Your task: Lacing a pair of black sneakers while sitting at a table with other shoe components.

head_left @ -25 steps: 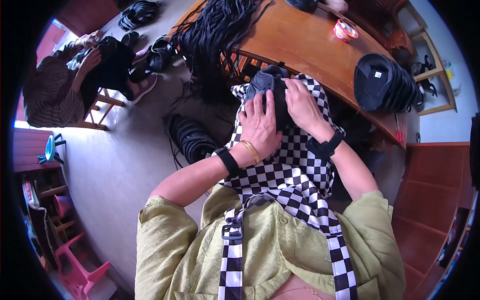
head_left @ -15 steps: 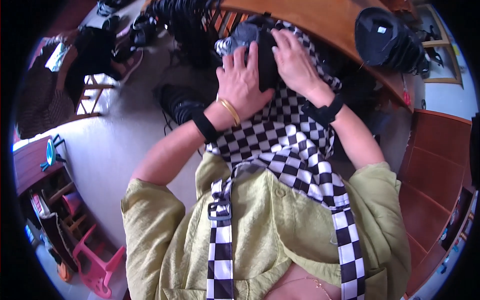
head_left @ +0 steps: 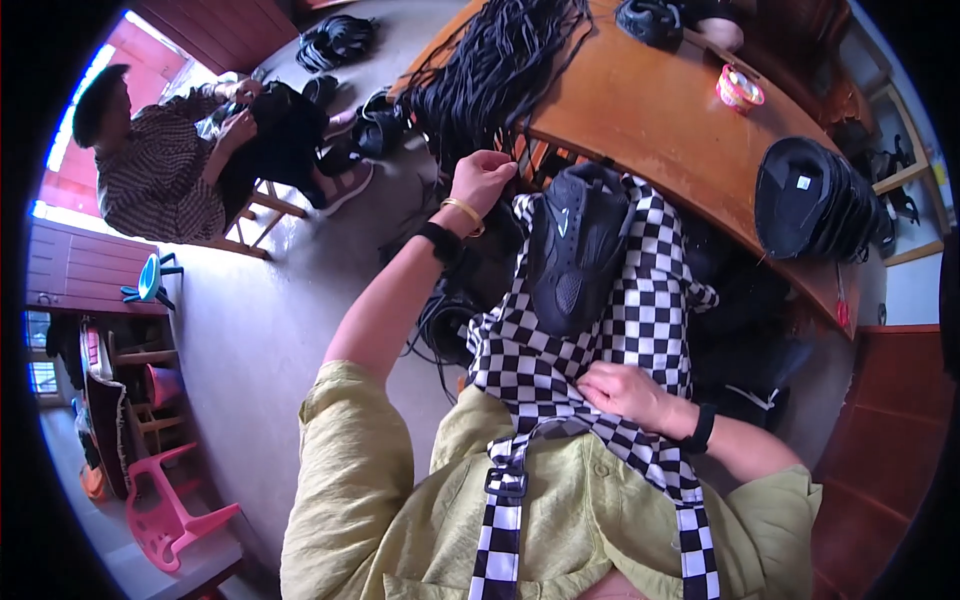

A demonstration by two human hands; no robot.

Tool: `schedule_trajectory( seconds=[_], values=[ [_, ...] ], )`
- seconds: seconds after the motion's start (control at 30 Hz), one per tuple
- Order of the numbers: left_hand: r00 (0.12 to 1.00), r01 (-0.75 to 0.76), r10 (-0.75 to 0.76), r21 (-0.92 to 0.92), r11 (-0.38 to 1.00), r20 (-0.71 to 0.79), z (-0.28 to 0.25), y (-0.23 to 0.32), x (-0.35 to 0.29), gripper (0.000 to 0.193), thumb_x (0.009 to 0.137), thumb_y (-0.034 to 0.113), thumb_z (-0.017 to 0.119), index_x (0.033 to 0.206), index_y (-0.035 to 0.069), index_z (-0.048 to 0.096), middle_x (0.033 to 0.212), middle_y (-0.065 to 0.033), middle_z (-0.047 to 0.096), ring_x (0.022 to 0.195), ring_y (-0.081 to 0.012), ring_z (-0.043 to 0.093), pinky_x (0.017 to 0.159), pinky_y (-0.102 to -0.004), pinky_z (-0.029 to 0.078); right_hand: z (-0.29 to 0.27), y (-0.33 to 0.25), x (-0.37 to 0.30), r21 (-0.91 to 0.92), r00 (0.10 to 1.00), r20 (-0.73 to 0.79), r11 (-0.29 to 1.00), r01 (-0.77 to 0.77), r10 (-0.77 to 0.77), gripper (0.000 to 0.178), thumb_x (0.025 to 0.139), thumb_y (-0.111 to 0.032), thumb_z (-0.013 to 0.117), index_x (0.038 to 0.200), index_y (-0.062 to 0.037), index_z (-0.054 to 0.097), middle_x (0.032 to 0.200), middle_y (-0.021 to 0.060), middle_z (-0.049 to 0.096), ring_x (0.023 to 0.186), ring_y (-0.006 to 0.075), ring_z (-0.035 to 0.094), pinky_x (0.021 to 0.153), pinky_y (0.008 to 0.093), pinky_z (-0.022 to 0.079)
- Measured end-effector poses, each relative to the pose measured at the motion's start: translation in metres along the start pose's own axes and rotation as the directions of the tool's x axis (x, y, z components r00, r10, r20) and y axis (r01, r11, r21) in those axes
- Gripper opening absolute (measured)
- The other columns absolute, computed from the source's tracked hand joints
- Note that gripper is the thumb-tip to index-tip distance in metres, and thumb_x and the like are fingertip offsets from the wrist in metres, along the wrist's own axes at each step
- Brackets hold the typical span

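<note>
A black sneaker (head_left: 577, 255) lies on the checked apron (head_left: 650, 300) over my lap, its toe toward me. Neither hand touches it. My left hand (head_left: 483, 182) reaches up to the table's edge, fingertips pinched at the hanging ends of a heap of black shoelaces (head_left: 490, 75); it appears to grip a lace, though the strand is hard to separate from the dark background. Closer to my body, my right hand (head_left: 625, 395) rests on the apron below the shoe, fingers curled closed. Whatever may be inside them is hidden.
The brown wooden table (head_left: 640, 110) curves ahead, bearing a stack of black shoe parts (head_left: 815, 200), a small colourful tub (head_left: 740, 88) and another black shoe (head_left: 650, 20). A seated co-worker (head_left: 160, 160) handles dark material at left. A pink chair (head_left: 175, 510) stands lower left.
Both hands have left the shoe. The left went to the laces at the table's edge; the right drew back to the apron near my waist. The view has shifted, showing more table.
</note>
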State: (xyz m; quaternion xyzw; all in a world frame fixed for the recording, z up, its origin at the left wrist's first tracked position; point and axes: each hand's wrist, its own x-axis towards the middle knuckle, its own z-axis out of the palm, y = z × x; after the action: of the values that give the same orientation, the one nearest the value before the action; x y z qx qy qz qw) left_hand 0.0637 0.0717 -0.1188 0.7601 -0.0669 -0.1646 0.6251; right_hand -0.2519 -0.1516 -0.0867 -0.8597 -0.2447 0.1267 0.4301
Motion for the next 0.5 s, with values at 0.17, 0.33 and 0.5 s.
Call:
schedule_trajectory(
  seconds=[0.17,0.33,0.5],
  values=[
    [0.873,0.070,0.114,0.353,0.933,-0.474,0.054,0.005,0.046,0.071,0.070,0.030,0.084,0.128,-0.002,0.058,0.125,-0.0207,0.053,0.118,-0.0347,0.057,0.101,-0.0412,0.049,-0.004,0.002,0.003,-0.041,0.998,-0.059,0.999,0.002,-0.005,0.015,0.094,-0.015,0.064,0.093,-0.0006,0.067,0.087,0.0129,0.064,0.078,0.0319,0.067,0.067,0.0398,0.056],
    [0.852,0.164,0.089,0.424,0.891,-0.516,0.054,0.003,0.065,0.037,0.079,0.029,0.071,0.103,0.001,0.070,0.116,-0.0214,0.059,0.115,-0.0396,0.058,0.097,-0.0461,0.049,-0.001,0.005,0.009,-0.065,0.998,-0.059,0.998,0.023,-0.026,0.014,0.092,-0.014,0.065,0.094,-0.0003,0.067,0.086,0.0132,0.064,0.079,0.0313,0.066,0.067,0.0391,0.056],
    [0.895,-0.068,-0.010,-0.159,0.985,-0.445,0.070,0.013,0.050,0.025,0.092,0.021,0.062,0.097,-0.004,0.059,0.084,-0.0165,0.069,0.084,-0.0253,0.069,0.074,-0.0365,0.054,-0.012,0.008,0.007,0.025,0.987,-0.162,1.000,0.002,0.002,0.012,0.093,-0.011,0.065,0.095,-0.0001,0.069,0.085,0.0131,0.064,0.078,0.0308,0.067,0.068,0.0381,0.056]
  ],
)
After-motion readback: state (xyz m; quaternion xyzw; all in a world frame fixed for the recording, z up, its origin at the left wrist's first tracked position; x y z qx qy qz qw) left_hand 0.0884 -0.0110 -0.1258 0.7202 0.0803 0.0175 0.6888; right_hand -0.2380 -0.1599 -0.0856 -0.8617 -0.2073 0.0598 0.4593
